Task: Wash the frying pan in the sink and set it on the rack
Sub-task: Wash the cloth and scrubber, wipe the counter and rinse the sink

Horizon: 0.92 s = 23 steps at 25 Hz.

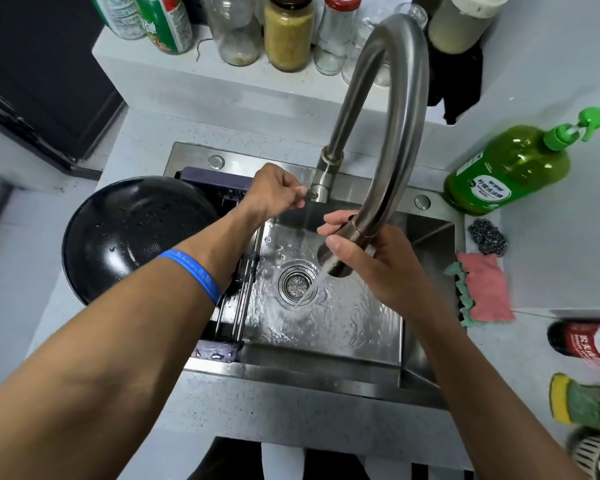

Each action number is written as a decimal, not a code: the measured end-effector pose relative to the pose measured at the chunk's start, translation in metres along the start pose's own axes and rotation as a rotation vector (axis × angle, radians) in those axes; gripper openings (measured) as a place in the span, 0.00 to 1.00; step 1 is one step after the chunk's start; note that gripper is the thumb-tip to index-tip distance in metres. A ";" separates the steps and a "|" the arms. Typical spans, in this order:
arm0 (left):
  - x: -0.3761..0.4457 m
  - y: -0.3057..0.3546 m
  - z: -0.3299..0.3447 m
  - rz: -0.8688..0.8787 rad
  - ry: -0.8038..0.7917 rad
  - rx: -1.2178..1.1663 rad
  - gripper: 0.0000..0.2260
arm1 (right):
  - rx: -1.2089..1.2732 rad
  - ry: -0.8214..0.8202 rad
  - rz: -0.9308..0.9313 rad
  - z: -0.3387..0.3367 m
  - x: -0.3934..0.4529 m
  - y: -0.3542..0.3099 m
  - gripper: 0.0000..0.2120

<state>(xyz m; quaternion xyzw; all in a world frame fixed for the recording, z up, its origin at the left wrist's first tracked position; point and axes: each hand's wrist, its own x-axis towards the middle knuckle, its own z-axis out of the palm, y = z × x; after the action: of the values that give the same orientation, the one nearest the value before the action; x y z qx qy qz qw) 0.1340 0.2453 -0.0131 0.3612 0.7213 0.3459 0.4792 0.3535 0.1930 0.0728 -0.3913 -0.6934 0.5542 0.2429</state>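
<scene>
While the frying pan (132, 237) lay wet on the rack (238, 299) left of the sink (326, 355), left hand (274, 192) pinched the tap lever, right hand (371, 261) gripped the running spout (347, 244). Washing apparently done; next, shut off water.

- green dish soap bottle (506, 171) on my bench (551, 258), right of the basin
- steel scourer (488, 237) near it, pink cloth (487, 289) just below
- jars and bottles along the back ledge (174, 81), incl. jar of yellow grains (288, 36)
- blue wristband (193, 273) on my left arm
</scene>
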 end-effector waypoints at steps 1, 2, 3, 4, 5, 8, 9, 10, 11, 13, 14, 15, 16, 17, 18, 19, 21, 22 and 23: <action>0.000 0.000 -0.001 0.018 -0.001 -0.019 0.07 | 0.014 -0.004 0.001 0.001 0.000 -0.001 0.11; -0.002 0.003 0.000 0.044 -0.012 -0.058 0.05 | 0.019 -0.003 -0.004 0.001 0.000 -0.001 0.11; -0.002 0.009 0.005 0.076 -0.019 -0.074 0.03 | 0.016 0.002 -0.014 0.001 -0.001 -0.001 0.11; -0.002 0.017 0.011 0.120 -0.030 -0.063 0.01 | 0.017 0.008 -0.019 0.001 -0.001 -0.001 0.12; 0.000 0.026 0.017 0.161 -0.025 -0.017 0.02 | 0.026 0.014 -0.015 0.001 -0.001 0.000 0.12; 0.006 0.035 0.023 0.204 0.045 0.142 0.01 | 0.051 0.002 0.002 0.001 -0.002 -0.001 0.13; 0.007 0.031 0.019 0.185 0.044 0.255 0.03 | 0.043 0.006 0.007 0.001 -0.002 0.000 0.13; 0.008 0.022 0.014 0.135 0.013 0.333 0.06 | 0.026 0.012 0.011 0.000 -0.002 0.001 0.14; 0.008 0.012 0.011 0.080 -0.034 0.331 0.09 | 0.009 0.018 0.012 0.001 -0.002 0.001 0.14; 0.003 -0.001 0.009 0.051 -0.092 0.141 0.09 | -0.019 0.025 0.010 0.001 -0.002 0.002 0.15; 0.002 -0.005 0.010 0.077 -0.098 0.040 0.08 | -0.025 0.026 0.013 0.001 -0.002 0.003 0.15; 0.003 -0.011 0.011 0.118 -0.101 -0.022 0.09 | -0.028 0.023 0.017 0.001 -0.002 0.003 0.15; 0.004 -0.017 0.012 0.154 -0.107 -0.052 0.10 | -0.030 0.019 0.018 0.001 -0.002 0.003 0.16; 0.004 -0.020 0.011 0.172 -0.114 -0.056 0.11 | -0.029 0.017 0.016 0.001 -0.001 0.002 0.16; 0.007 -0.022 0.009 0.188 -0.122 -0.028 0.11 | -0.023 0.017 0.014 0.000 0.000 0.003 0.15; 0.008 -0.023 0.008 0.210 -0.124 0.031 0.11 | -0.017 0.014 0.015 0.001 0.000 0.003 0.15; 0.010 -0.020 0.007 0.267 -0.121 0.170 0.10 | -0.021 0.013 0.010 0.001 0.001 0.003 0.16; 0.010 -0.016 0.008 0.291 -0.124 0.211 0.10 | -0.023 0.014 0.008 0.001 0.000 0.004 0.16; 0.009 -0.010 0.010 0.316 -0.120 0.239 0.10 | -0.023 0.015 0.004 0.002 -0.001 0.004 0.15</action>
<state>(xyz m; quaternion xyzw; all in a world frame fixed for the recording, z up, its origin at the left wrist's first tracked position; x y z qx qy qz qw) 0.1387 0.2497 -0.0282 0.5441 0.6616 0.3068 0.4149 0.3536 0.1917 0.0686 -0.3995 -0.6971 0.5438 0.2426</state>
